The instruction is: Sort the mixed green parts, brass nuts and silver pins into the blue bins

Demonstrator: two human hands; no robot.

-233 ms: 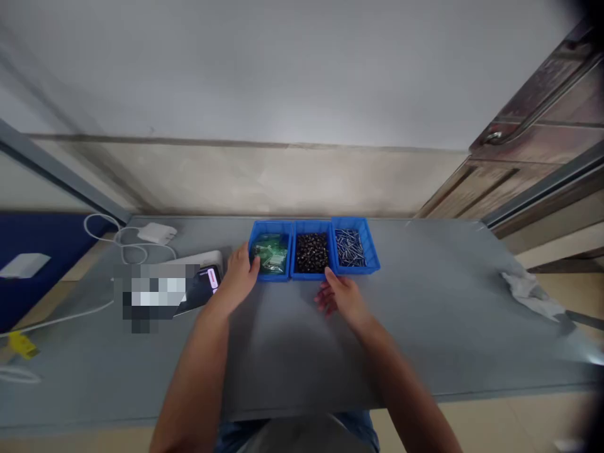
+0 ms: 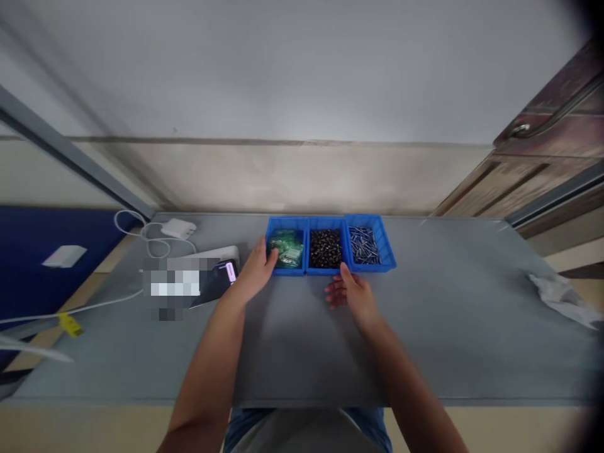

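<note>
Three blue bins stand in a row at the back of the grey table (image 2: 425, 340). The left bin (image 2: 285, 251) holds green parts, the middle bin (image 2: 325, 249) holds small dark pieces, and the right bin (image 2: 369, 245) holds thin metal pins. My left hand (image 2: 255, 272) rests against the front left corner of the left bin, thumb over its rim, fingers curled round the wall. My right hand (image 2: 352, 292) lies open on the table just in front of the middle bin, fingers spread, holding nothing.
A phone with a lit screen (image 2: 218, 280) lies left of my left hand beside a blurred patch. A white charger and cable (image 2: 177, 228) sit at the back left. A crumpled grey cloth (image 2: 559, 296) lies at the right edge. A wall runs behind the table.
The camera shifted slightly, so the whole scene slid right and the bins look a little farther away. Both hands keep the same places against the bins.
</note>
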